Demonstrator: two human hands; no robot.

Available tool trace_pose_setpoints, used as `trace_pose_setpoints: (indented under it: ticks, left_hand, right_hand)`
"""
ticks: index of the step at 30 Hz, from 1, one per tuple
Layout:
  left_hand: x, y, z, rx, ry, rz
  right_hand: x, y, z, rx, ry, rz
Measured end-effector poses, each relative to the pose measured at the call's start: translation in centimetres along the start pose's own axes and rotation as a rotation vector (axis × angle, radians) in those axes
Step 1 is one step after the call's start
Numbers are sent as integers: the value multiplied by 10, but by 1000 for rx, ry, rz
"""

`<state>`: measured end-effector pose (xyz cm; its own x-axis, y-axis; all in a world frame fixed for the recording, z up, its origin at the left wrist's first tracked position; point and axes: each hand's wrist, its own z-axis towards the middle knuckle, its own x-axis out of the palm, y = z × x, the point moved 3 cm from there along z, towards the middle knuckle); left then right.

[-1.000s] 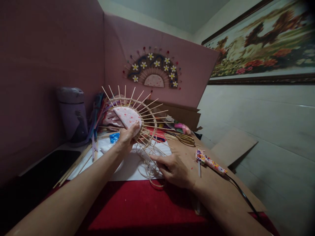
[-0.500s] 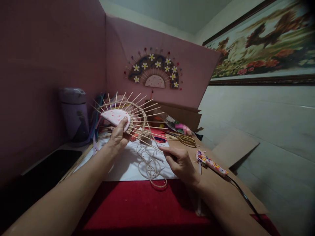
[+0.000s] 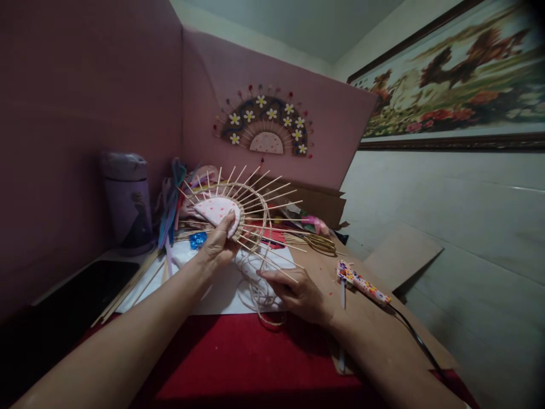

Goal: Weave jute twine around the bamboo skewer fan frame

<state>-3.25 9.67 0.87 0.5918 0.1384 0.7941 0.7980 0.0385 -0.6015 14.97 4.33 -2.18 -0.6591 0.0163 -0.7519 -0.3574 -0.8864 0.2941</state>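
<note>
My left hand grips a half-round fan frame, its thumb on the pale pink dotted centre. Thin wooden sticks fan out from that centre, and twine is woven across them in an arc. Low on the right side of the frame, my right hand is closed, thumb and forefinger pinched on the twine. Loose loops of this twine lie below on a white sheet. The lowest sticks reach just above my right fingers.
A flowered glue gun with a black cord lies on brown board at right, near golden-handled scissors. A finished flowered fan hangs on the pink panel. A purple tumbler stands at left, beside loose sticks.
My left hand has carried the fan frame to the right and slightly down. My right hand has come left and lower, under the sticks' tips. A blue packet now shows beside my left wrist.
</note>
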Motion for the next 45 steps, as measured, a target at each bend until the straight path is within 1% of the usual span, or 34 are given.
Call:
trace_pose_setpoints:
  ticks: [3, 6, 12, 17, 19, 23, 27, 31, 36, 38, 42, 45]
  left_hand:
    - [1, 6, -5, 10, -5, 18]
    - [3, 13, -10, -2, 22, 34]
    - [8, 23, -17, -20, 50, 30]
    - [13, 25, -23, -18, 62, 5]
    - [16, 25, -26, -41, 73, -6]
    - [24, 26, -32, -75, 170, -13]
    - [27, 28, -35, -116, 253, 34]
    - [28, 28, -35, -144, 325, 70]
    - [29, 28, -37, -158, 386, 39]
    - [29, 29, -38, -183, 402, 41]
    - [27, 33, -38, -261, 403, 128]
    - [26, 34, -37, -293, 413, 170]
  right_hand:
    - [1, 4, 0, -18, 46, 24]
    - [4, 7, 0, -12, 105, 52]
    - [8, 11, 2, -75, 110, 44]
    - [11, 9, 3, -34, 123, -37]
    - [11, 6, 4, -4, 98, -53]
    - [8, 0, 7, 78, -6, -66]
    - [4, -4, 11, 187, -11, -85]
    - [-1, -8, 12, 291, -83, -51]
    - [-8, -11, 13, 307, -142, -43]
    - [-12, -12, 13, 328, -176, -46]
    - [-18, -17, 12, 352, -247, -106]
    - [-18, -23, 10, 392, -265, -165]
